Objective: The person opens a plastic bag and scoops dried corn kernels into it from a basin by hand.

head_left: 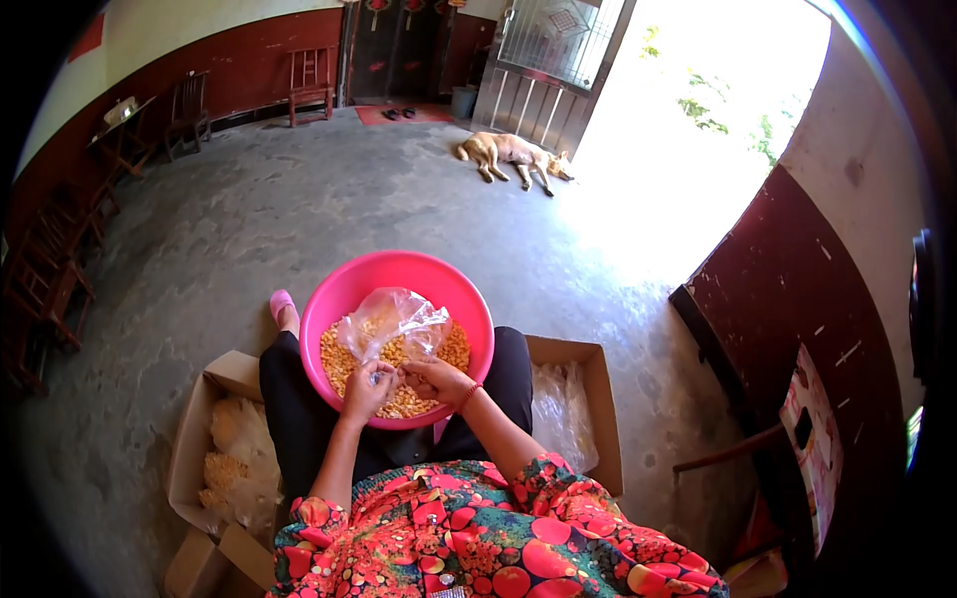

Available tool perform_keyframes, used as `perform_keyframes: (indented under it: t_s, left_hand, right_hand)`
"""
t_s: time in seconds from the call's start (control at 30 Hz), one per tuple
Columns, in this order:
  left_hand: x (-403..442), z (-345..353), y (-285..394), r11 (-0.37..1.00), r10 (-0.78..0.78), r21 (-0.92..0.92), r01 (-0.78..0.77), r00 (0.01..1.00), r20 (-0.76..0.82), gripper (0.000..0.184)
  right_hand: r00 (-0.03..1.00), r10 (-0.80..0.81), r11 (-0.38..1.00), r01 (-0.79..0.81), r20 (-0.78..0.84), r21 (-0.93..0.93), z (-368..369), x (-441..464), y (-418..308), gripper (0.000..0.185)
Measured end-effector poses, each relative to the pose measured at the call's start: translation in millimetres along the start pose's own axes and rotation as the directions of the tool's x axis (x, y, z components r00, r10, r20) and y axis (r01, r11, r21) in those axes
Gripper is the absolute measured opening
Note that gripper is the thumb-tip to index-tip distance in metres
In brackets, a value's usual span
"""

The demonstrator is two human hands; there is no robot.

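Observation:
A pink plastic basin (478,309) rests on my lap, with yellow corn kernels (407,404) spread over its bottom. Above the kernels is a clear plastic bag (397,314), puffed out on its far side. My left hand (367,391) is closed on the bag's near end. Close beside it, my right hand (439,382) is closed too, its fingertips pinching the same end of the bag. Exactly how the fingers grip the film is too small to make out. Whether any kernels are inside the bag cannot be told.
Left of my legs stands a cardboard box (187,453) holding bags of yellow kernels (239,448). Another cardboard box (603,419) on my right holds clear plastic bags (563,414). A dog (513,154) lies by the open door (548,75). Wooden chairs (311,85) line the wall.

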State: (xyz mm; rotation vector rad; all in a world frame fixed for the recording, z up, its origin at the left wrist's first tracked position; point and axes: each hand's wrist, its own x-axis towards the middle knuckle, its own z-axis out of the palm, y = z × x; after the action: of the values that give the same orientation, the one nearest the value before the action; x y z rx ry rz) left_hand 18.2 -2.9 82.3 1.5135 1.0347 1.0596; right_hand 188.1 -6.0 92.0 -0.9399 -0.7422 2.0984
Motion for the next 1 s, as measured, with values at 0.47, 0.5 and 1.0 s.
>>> perform_keyframes:
  t_s: [0.47, 0.5, 1.0]
  left_hand:
    - [4.3, -1.6, -29.7, 0.993, -0.002, -0.114, 0.007, 0.999, 0.044, 0.014]
    - [4.6, -1.4, -30.8, 0.995, 0.005, -0.102, -0.001, 0.999, 0.039, 0.014]
    - [2.6, -2.4, -17.4, 0.996, -0.029, 0.083, 0.029, 1.0, 0.004, 0.009]
  right_hand:
    - [0.741, -0.648, 0.556, 0.302, -0.176, -0.774, 23.0, 52.9, -15.3, 0.024]
    - [0.741, -0.649, 0.555, 0.302, -0.176, -0.775, 24.6, 47.0, -15.9, 0.024]
    - [0.911, -0.341, -0.08, -0.275, -0.232, -0.958, -29.5, 13.1, 15.3, 0.032]
